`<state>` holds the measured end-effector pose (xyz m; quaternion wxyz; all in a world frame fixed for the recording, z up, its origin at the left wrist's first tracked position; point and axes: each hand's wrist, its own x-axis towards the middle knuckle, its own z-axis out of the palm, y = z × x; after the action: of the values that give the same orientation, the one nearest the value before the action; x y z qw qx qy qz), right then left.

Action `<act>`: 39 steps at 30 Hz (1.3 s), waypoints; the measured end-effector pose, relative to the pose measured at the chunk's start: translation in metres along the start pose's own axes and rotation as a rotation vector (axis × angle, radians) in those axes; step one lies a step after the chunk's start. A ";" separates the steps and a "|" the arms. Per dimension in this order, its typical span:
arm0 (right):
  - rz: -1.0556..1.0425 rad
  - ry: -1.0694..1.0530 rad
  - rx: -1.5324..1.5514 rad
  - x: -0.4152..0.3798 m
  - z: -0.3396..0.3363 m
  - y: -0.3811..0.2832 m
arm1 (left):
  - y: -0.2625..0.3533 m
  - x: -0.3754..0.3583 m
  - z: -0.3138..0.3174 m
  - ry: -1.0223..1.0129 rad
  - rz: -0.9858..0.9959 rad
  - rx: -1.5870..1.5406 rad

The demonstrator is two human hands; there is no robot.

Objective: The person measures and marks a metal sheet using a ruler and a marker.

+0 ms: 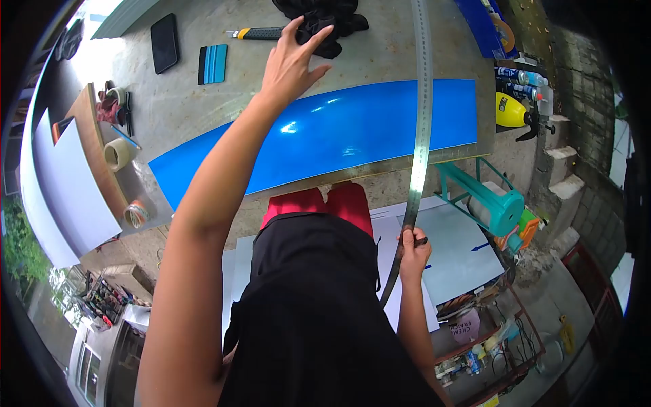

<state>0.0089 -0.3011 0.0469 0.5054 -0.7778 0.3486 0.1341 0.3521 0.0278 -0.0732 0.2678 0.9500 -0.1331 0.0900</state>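
My left hand [290, 66] is raised over the table with fingers spread, holding nothing. It is nearest a black cloth [344, 20] and a cutter knife [261, 34] with a black and yellow handle. My right hand [413, 256] is wrapped around a long steel ruler [422, 108] near its lower end, with a small dark stick-like item [421, 241] showing at the fingers. The ruler reaches across a glossy blue sheet [359, 125] along the table's near edge. A blue squeegee [214, 64] with a black edge lies left of my left hand.
A phone [164, 44] lies at the table's upper left. Tape rolls [119, 154] and white sheets [71, 183] are on the left side. To the right stand spray cans [519, 76], a yellow spray bottle [512, 112] and a green metal frame [498, 207].
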 end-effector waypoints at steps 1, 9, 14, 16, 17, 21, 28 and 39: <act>0.005 0.007 -0.005 -0.008 0.000 0.005 | -0.003 0.011 0.007 -0.003 0.000 -0.009; 0.068 0.071 0.068 -0.052 0.012 0.023 | -0.037 0.058 0.026 -0.122 -0.071 -0.070; 0.127 0.066 0.124 -0.053 0.008 0.025 | -0.067 0.076 0.025 0.070 -0.096 -0.059; 0.132 0.056 0.118 -0.049 0.002 0.026 | -0.065 0.064 0.017 0.144 -0.067 -0.075; 0.136 0.052 0.115 -0.047 -0.001 0.028 | -0.064 0.057 0.013 0.218 -0.032 -0.094; 0.140 0.069 0.165 -0.042 -0.014 0.049 | -0.036 -0.037 -0.001 0.182 -0.039 0.026; 0.090 0.052 0.173 -0.044 -0.040 0.065 | 0.034 -0.212 -0.021 -0.097 -0.199 0.160; -0.017 0.021 0.225 -0.039 -0.067 0.086 | 0.102 -0.311 -0.015 -0.454 -0.254 0.258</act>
<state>-0.0870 -0.3658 0.0398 0.5871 -0.7204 0.3600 0.0818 0.0248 0.0157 -0.0868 0.1174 0.9811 -0.0569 -0.1430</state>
